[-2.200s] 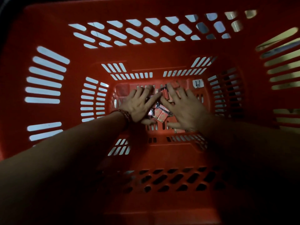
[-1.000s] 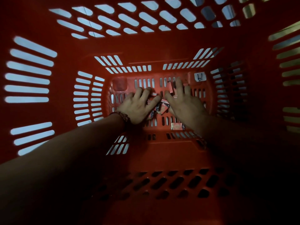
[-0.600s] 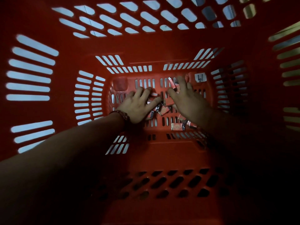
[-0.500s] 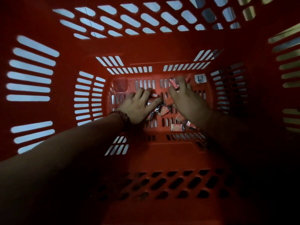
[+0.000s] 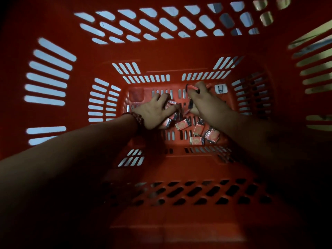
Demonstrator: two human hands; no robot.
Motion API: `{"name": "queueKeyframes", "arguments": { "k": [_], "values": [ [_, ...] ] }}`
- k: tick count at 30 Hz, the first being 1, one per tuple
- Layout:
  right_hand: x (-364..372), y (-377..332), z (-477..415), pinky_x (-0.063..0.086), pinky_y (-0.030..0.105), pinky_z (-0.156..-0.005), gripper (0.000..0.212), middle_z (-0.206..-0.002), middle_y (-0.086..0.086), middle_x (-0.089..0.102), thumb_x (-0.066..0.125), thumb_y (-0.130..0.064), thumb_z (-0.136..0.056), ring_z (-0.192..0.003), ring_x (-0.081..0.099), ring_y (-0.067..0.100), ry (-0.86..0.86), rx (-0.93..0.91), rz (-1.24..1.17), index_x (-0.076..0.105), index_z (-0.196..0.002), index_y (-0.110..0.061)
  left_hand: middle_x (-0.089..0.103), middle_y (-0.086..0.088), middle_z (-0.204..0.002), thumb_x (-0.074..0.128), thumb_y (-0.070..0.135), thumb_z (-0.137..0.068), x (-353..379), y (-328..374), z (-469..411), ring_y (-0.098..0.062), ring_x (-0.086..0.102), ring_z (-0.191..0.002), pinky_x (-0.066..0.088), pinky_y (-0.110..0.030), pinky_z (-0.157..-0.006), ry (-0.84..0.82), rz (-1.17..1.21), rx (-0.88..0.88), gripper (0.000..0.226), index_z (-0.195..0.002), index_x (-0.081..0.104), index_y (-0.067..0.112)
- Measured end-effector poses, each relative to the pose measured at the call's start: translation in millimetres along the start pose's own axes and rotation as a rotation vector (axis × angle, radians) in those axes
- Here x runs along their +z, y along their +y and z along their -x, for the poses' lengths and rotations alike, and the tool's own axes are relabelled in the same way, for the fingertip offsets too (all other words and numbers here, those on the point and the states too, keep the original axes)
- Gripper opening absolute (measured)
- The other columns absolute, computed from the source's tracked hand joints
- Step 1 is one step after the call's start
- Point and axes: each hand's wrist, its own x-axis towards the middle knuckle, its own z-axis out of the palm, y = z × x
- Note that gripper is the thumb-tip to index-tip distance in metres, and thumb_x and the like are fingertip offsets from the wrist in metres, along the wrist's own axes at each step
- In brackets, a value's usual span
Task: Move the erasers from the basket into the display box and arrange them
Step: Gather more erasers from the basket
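Gathering erasers (image 5: 182, 125) off the red basket (image 5: 179, 166) floor: left hand (image 5: 155, 113) curls round several mid-floor; right hand (image 5: 204, 105) pinches one near the far edge. Next: lift handfuls to display box (unseen).

— Anything worn on the arms?
— A beaded bracelet (image 5: 139, 119), dark red, circles the wrist of the left hand (image 5: 154, 112).
— And the right hand (image 5: 204, 105)?
— Bare, like both forearms (image 5: 80, 146), out to the picture's edge.
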Motion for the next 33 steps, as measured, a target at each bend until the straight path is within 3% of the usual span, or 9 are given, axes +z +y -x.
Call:
{"name": "queueKeyframes", "arguments": {
  "k": [4,9,13,15,17,21,24,30,33],
  "values": [
    [-12,-6,-2,0.056,0.045,-0.086,0.045,-0.139,0.018,0.034,0.066,-0.013,-0.093,-0.089,0.063,0.029,-0.033,-0.012,0.0,0.046,-0.133,-0.009,0.037,-0.018,-0.134,0.056,0.03,-0.101,-25,0,0,-0.033,0.051,-0.111,0.054,-0.044,-0.085,-0.063,-0.037,0.036,0.055,-0.15,0.031,0.024],
    [-34,-5,-5,0.055,0.043,-0.079,0.041,-0.126,0.017,0.039,0.061,-0.008,-0.089,-0.085,0.06,0.027,-0.054,0.002,-0.029,0.048,-0.128,-0.009,0.062,-0.01,-0.078,0.048,0.03,-0.107,-53,12,-6,-0.011,0.057,-0.061,0.045,-0.024,-0.057,-0.006,0.272,-0.17,0.041,-0.13,0.052,-0.003],
    [-56,-4,5,0.054,0.039,-0.08,0.038,-0.122,0.014,0.042,0.062,-0.017,-0.092,-0.088,0.06,0.029,-0.116,-0.004,-0.015,0.051,-0.128,-0.008,0.053,-0.024,-0.134,0.046,0.027,-0.104,-65,15,3,-0.026,0.055,-0.088,0.041,-0.029,-0.069,-0.098,0.186,-0.126,0.042,-0.144,0.046,0.013],
    [-67,-7,12,0.053,0.039,-0.08,0.036,-0.122,0.015,0.043,0.062,-0.018,-0.092,-0.09,0.061,0.031,-0.117,-0.018,-0.006,0.053,-0.126,-0.008,0.052,-0.033,-0.139,0.047,0.023,-0.105,-74,18,11,-0.047,0.061,-0.105,0.049,-0.046,-0.083,-0.056,0.251,-0.186,0.043,-0.145,0.046,0.007],
    [-78,-11,21,0.051,0.036,-0.077,0.033,-0.12,0.014,0.042,0.061,-0.017,-0.093,-0.089,0.061,0.032,-0.094,-0.03,-0.002,0.053,-0.124,-0.008,0.045,-0.033,-0.143,0.055,0.014,-0.1,-83,22,16,-0.049,0.058,-0.116,0.05,-0.047,-0.094,-0.014,0.37,-0.296,0.048,-0.147,0.044,0.014],
    [-104,-19,44,0.053,0.042,-0.082,0.03,-0.112,0.011,0.039,0.059,-0.013,-0.091,-0.087,0.061,0.035,-0.032,-0.012,-0.041,0.053,-0.119,-0.004,0.041,-0.021,-0.138,0.066,0.005,-0.089,-115,22,33,-0.041,0.061,-0.108,0.054,-0.042,-0.088,0.111,0.435,-0.319,0.062,-0.143,0.045,0.028],
    [-132,-27,70,0.05,0.042,-0.087,0.029,-0.105,0.01,0.041,0.056,-0.008,-0.087,-0.093,0.055,0.03,0.076,0.006,-0.104,0.055,-0.116,-0.006,0.043,-0.022,-0.138,0.077,0.01,-0.084,-153,36,44,-0.042,0.057,-0.116,0.049,-0.041,-0.096,0.193,0.44,-0.312,0.066,-0.142,0.047,0.024],
    [-200,-43,143,0.037,0.03,-0.077,0.022,-0.093,0.012,0.053,0.063,-0.008,-0.088,-0.094,0.054,0.028,0.388,0.063,-0.223,0.063,-0.109,-0.003,0.051,-0.019,-0.117,0.077,0.003,-0.081,-233,70,70,-0.039,0.059,-0.103,0.042,-0.028,-0.087,0.448,0.41,-0.252,0.059,-0.136,0.057,0.012],
    [-238,-50,195,0.04,0.031,-0.076,0.016,-0.099,0.016,0.063,0.063,-0.014,-0.086,-0.094,0.057,0.029,0.521,0.116,-0.283,0.062,-0.101,-0.017,0.053,-0.022,-0.118,0.081,0.004,-0.077,-283,99,79,-0.043,0.058,-0.107,0.043,-0.032,-0.092,0.582,0.371,-0.214,0.066,-0.138,0.056,0.009]
  ]
}}
